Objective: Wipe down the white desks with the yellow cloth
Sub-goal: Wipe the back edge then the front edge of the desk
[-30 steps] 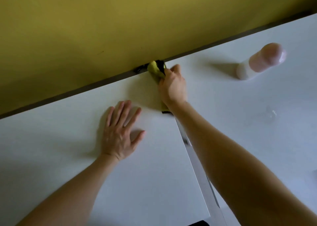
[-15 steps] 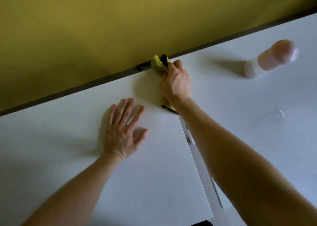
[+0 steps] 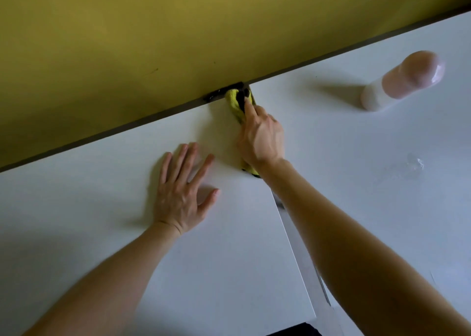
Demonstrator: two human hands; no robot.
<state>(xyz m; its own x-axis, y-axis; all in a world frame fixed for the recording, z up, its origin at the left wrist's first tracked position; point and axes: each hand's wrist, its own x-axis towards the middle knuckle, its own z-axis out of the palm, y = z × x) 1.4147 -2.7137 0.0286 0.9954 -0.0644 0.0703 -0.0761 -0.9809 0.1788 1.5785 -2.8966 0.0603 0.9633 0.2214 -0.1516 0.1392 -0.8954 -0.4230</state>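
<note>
Two white desks meet at a narrow seam: the left desk [image 3: 76, 208] and the right desk [image 3: 356, 157]. My right hand [image 3: 262, 139] presses the yellow cloth [image 3: 235, 103] onto the seam at the far edge, against the wall. The cloth has black trim and its tail [image 3: 251, 170] sticks out below my wrist. My left hand [image 3: 183, 195] lies flat on the left desk, fingers spread, holding nothing.
A yellow-green wall [image 3: 153, 42] runs along the far edge of both desks. A white bottle with a pink cap [image 3: 402, 83] stands on the right desk. A small wet patch [image 3: 410, 167] glistens on the right desk. The seam [image 3: 305, 267] continues toward me.
My right hand has slid the cloth a little farther up the seam toward the wall, with the index finger now stretched out over it. My left hand has stayed flat.
</note>
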